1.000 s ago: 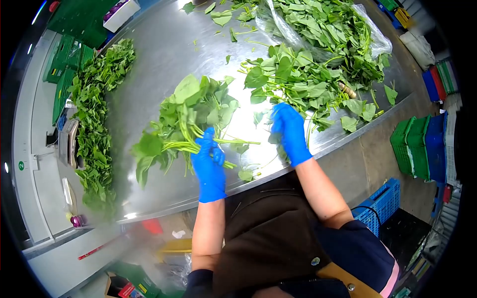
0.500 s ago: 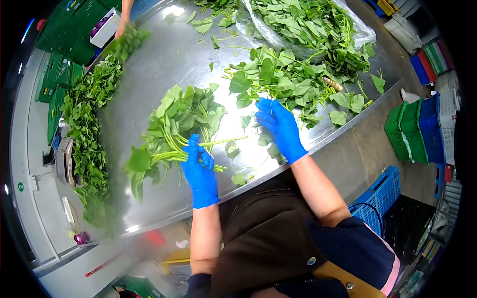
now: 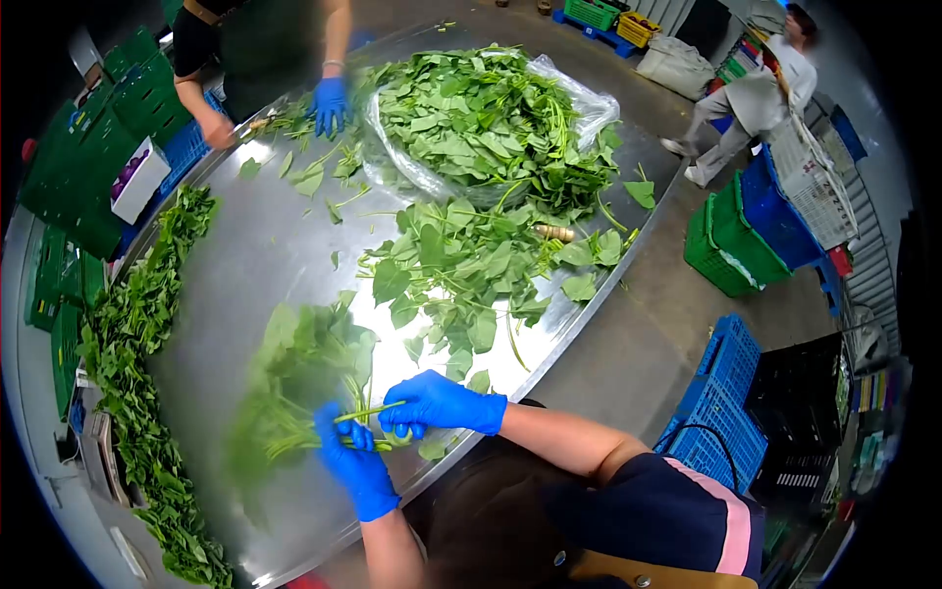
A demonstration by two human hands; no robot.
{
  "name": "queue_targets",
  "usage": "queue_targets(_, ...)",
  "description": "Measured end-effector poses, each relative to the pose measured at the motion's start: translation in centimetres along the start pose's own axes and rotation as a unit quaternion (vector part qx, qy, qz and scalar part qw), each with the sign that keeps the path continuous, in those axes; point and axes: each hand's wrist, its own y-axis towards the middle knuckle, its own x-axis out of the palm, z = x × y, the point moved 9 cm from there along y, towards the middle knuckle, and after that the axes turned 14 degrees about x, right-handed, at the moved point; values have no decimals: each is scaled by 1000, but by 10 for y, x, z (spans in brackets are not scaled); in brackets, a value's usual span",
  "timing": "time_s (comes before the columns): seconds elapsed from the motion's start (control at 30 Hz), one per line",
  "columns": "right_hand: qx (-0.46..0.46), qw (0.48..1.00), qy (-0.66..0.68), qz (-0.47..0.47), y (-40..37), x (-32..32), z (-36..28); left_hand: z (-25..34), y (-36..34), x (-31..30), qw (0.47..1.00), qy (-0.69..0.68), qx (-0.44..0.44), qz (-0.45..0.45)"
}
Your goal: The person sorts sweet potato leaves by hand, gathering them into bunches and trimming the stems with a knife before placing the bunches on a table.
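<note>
My left hand (image 3: 355,459), in a blue glove, is closed round the stems of a bunch of leafy greens (image 3: 294,378) above the metal table (image 3: 226,294). The leaves of that bunch fan out to the left and are blurred. My right hand (image 3: 432,404), gloved too, pinches a green stem (image 3: 368,412) close beside my left fingers. Beyond my hands lies a loose heap of greens (image 3: 461,260), with a tan roll-shaped object (image 3: 554,233) on it. Behind it is a plastic bag (image 3: 378,147) full of more greens.
A long row of greens (image 3: 137,383) lines the table's left edge. Across the table a co-worker's gloved hand (image 3: 329,106) touches stems. Another person (image 3: 751,98) is at the upper right. Green crates (image 3: 726,250) and blue crates (image 3: 721,402) stand on the floor at right.
The view has shifted, showing more of the far side. My right hand has left the loose heap, come to my left hand and closed on a stem. My left hand still holds the bunch.
</note>
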Motion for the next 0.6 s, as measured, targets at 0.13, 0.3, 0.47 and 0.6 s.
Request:
queue_targets(0.13,-20,975,-185,121,3,-23,0,42,17,-42,982,47,138,118)
queue_targets(0.3,-168,809,-367,427,-17,-71,-17,85,36,-80,967,49,209,133)
queue_targets(0.47,-2,862,-410,300,36,-36,22,80,40,-89,976,-67,177,103)
queue_targets(0.6,92,873,-451,161,78,19,43,69,44,-102,981,-62,144,113)
